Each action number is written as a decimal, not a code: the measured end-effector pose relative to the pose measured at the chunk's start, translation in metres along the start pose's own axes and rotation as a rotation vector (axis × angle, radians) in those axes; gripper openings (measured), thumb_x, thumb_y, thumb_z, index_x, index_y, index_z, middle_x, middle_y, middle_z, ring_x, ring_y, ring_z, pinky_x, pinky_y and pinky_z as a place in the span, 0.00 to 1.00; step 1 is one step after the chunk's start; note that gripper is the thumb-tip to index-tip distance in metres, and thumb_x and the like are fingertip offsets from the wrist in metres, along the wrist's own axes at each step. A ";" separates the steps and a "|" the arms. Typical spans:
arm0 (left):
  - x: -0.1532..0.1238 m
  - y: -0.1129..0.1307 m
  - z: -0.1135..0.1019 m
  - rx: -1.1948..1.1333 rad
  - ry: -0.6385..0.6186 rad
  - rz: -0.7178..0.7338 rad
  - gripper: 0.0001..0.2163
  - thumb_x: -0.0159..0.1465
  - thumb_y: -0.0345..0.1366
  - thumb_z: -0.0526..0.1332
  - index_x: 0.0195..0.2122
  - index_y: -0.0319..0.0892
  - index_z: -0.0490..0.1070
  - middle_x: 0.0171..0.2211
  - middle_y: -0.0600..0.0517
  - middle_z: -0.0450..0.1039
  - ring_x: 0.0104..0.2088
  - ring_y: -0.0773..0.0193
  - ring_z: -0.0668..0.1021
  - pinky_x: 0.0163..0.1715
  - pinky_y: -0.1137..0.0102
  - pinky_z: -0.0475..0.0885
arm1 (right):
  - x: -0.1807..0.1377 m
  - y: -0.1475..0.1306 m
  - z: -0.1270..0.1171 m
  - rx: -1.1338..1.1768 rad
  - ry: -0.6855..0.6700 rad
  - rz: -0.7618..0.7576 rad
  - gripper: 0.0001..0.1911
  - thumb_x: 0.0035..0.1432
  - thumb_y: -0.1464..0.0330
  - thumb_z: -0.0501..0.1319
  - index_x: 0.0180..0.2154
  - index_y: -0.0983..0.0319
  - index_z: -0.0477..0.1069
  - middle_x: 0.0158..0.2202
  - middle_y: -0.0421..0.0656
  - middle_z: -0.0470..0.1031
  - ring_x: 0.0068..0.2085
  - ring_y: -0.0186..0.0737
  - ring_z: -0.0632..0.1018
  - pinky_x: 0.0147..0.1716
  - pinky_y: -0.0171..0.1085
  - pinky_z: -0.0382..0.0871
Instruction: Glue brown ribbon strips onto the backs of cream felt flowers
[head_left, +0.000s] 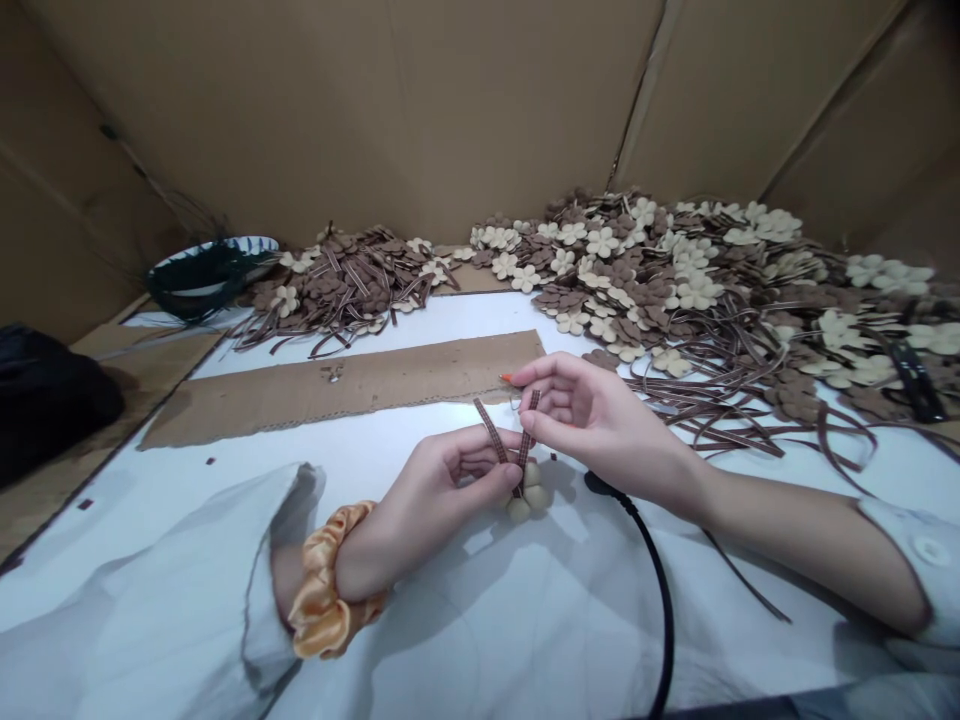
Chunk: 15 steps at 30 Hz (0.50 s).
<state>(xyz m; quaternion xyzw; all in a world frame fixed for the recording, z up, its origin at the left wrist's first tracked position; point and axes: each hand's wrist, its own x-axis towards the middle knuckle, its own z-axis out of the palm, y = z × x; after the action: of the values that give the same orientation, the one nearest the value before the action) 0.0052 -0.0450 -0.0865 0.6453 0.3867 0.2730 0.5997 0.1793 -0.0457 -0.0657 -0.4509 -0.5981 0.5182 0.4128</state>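
Note:
My left hand (442, 490) pinches a cream fabric flower (527, 495) with a brown checked ribbon (491, 430) rising from it in two tails. My right hand (581, 405) is closed on the right ribbon tail (529, 420) just above the flower, thumb and forefinger pressed together. Both hands hover over the white table (525, 620) near its middle. An orange satin scrunchie (326, 595) sits on my left wrist.
A strip of cardboard (337, 385) lies behind my hands. Heaps of brown and cream flowers with ribbons fill the back centre (345, 280) and the right (675, 270). A black cable (660, 590) crosses the front. A bowl with dark cord (202, 270) stands back left. Cardboard walls enclose the table.

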 end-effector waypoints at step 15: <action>0.001 0.001 0.000 0.035 -0.081 0.002 0.09 0.60 0.34 0.58 0.38 0.35 0.71 0.30 0.49 0.74 0.28 0.66 0.74 0.28 0.73 0.69 | 0.001 0.002 -0.001 -0.057 0.045 -0.058 0.12 0.53 0.75 0.59 0.41 0.65 0.66 0.35 0.43 0.69 0.36 0.34 0.72 0.36 0.35 0.69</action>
<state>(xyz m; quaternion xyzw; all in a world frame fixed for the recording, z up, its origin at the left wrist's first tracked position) 0.0057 -0.0442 -0.0857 0.6668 0.3660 0.2403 0.6031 0.1801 -0.0447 -0.0673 -0.4563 -0.6161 0.4786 0.4279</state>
